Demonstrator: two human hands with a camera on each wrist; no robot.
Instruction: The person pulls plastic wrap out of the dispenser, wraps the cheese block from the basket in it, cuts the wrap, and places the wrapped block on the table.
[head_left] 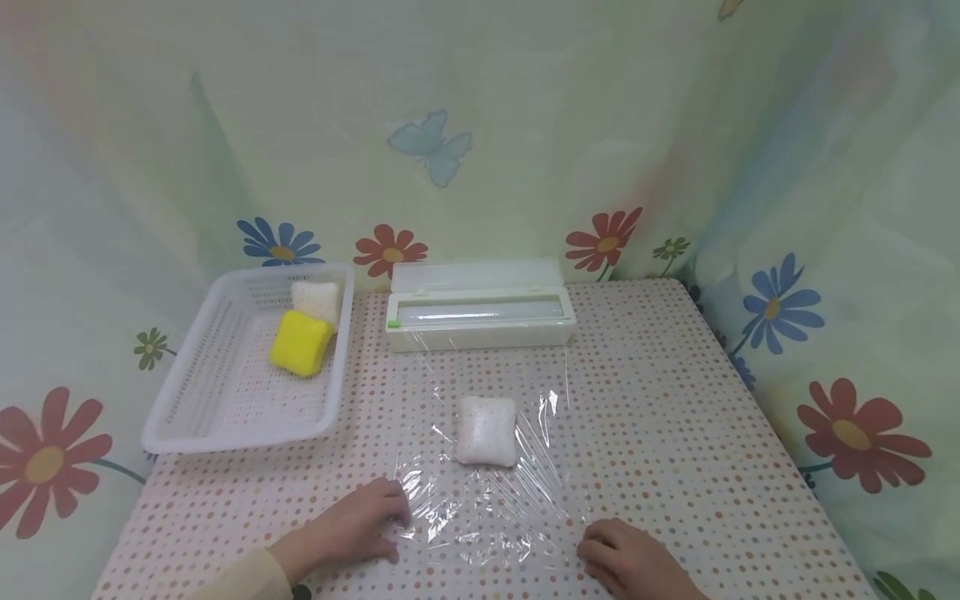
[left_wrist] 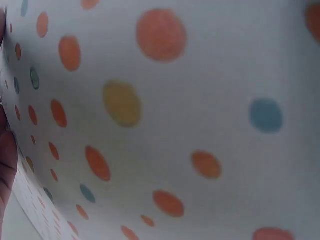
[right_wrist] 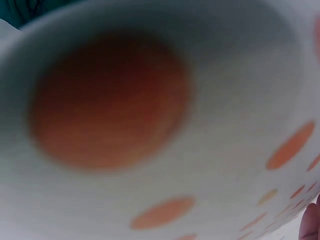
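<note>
A sheet of clear plastic wrap (head_left: 480, 508) stretches from the white wrap dispenser (head_left: 480, 336) towards the near side of the dotted table. On this film sits a white, puffy square block (head_left: 487, 431) with faint specks. My left hand (head_left: 352, 525) is at the film's near left corner, fingertips at its edge, the thumb (left_wrist: 7, 160) spread away from the fingers. Across from it, my right hand (head_left: 633, 558) rests low by the near right corner with bent fingers; I cannot tell if they pinch the film. Both wrist views show mostly dotted tablecloth.
A white plastic basket (head_left: 161, 417) stands at the left with a yellow puffy square (head_left: 302, 343) and another white block (head_left: 316, 300) in it. The dispenser's lid (head_left: 476, 273) is raised. A flowered curtain (head_left: 480, 200) surrounds the table's back and sides.
</note>
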